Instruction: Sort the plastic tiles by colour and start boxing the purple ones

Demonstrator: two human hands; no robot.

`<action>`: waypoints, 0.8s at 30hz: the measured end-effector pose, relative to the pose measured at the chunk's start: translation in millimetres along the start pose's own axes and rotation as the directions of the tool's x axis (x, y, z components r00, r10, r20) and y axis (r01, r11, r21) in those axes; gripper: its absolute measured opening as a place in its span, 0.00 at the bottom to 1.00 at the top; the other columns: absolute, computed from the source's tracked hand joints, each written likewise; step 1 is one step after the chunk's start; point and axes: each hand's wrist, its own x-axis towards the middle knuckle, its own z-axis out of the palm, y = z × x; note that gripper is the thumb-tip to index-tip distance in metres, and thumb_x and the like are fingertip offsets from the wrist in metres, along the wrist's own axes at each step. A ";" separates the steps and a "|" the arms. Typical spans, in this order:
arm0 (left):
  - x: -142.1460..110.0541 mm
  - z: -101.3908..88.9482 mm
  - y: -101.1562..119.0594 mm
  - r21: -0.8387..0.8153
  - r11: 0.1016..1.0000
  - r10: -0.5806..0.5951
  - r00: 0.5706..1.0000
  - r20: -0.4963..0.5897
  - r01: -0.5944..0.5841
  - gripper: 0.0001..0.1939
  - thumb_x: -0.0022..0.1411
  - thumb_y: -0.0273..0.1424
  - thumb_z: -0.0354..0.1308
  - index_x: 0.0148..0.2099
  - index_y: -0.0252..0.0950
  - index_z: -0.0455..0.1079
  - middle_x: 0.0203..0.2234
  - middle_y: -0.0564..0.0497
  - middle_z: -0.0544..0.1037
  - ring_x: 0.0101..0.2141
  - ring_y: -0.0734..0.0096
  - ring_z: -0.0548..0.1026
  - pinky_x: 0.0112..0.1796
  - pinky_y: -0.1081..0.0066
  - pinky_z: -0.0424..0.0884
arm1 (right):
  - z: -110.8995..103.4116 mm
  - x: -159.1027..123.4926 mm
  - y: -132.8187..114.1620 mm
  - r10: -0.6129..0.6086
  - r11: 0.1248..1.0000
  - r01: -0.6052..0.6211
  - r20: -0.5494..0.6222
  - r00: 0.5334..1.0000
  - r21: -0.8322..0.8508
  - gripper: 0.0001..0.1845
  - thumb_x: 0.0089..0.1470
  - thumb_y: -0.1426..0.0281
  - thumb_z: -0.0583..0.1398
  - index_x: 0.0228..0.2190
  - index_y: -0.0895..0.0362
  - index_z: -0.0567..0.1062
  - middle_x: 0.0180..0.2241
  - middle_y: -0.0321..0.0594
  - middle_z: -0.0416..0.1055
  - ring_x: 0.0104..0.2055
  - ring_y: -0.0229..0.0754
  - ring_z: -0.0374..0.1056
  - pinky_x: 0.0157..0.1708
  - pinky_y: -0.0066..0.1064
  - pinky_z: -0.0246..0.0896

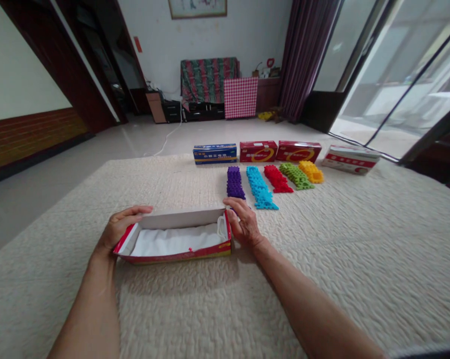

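Observation:
An open red and yellow cardboard box (176,255) lies in front of me on a cream quilted cover. Folded inside it is a white cloth bag (172,238) with a white cord (221,227) at its right end. A tiny red bit (190,249) shows near the box's front wall. My left hand (122,227) grips the box's left end, fingers over the back corner. At the right end, my right hand (243,222) holds the box wall between thumb and fingers. Just beyond that hand stand purple interlocking blocks (234,182) in a row, their near end partly hidden.
More block rows lie beyond: light blue (260,188), red (278,179), green (297,176) and yellow (312,172). Behind them stand a blue box (215,154), two red boxes (258,151) and a white-red box (350,159). The quilted cover (340,279) ends before the tiled floor.

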 end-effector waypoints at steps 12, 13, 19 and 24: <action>-2.5 -0.3 11.6 0.227 0.973 0.026 0.998 0.054 -0.038 0.17 0.45 0.39 0.61 0.36 0.36 0.79 0.36 0.48 0.81 0.40 0.59 0.76 0.44 0.64 0.70 | -12.3 1.2 -3.8 -0.028 1.000 0.028 0.036 0.999 -0.014 0.11 0.62 0.66 0.52 0.35 0.55 0.74 0.34 0.42 0.71 0.37 0.43 0.68 0.39 0.37 0.65; -2.6 -1.7 13.7 0.272 0.960 0.041 0.995 0.085 -0.063 0.17 0.45 0.39 0.61 0.36 0.36 0.79 0.36 0.48 0.81 0.41 0.58 0.76 0.46 0.63 0.69 | -12.4 1.6 -3.4 -0.025 1.000 0.026 0.036 0.999 -0.005 0.12 0.62 0.66 0.52 0.35 0.55 0.74 0.34 0.42 0.70 0.37 0.43 0.68 0.39 0.37 0.65; -8.9 -4.3 15.5 0.256 0.958 0.122 0.991 0.051 -0.131 0.26 0.52 0.42 0.61 0.52 0.38 0.74 0.54 0.45 0.74 0.56 0.56 0.69 0.57 0.60 0.62 | -10.2 2.0 -1.2 -0.021 1.000 0.021 -0.026 0.999 -0.013 0.18 0.62 0.64 0.51 0.50 0.56 0.69 0.51 0.50 0.66 0.53 0.50 0.64 0.46 0.43 0.64; -29.8 1.1 14.8 0.086 0.996 0.003 0.979 -0.203 0.015 0.33 0.55 0.40 0.61 0.61 0.36 0.66 0.57 0.39 0.70 0.58 0.54 0.68 0.57 0.56 0.63 | -8.0 -1.4 -15.5 -0.013 1.000 0.014 -0.096 0.995 0.009 0.19 0.60 0.64 0.53 0.51 0.56 0.67 0.50 0.50 0.63 0.52 0.50 0.62 0.43 0.41 0.66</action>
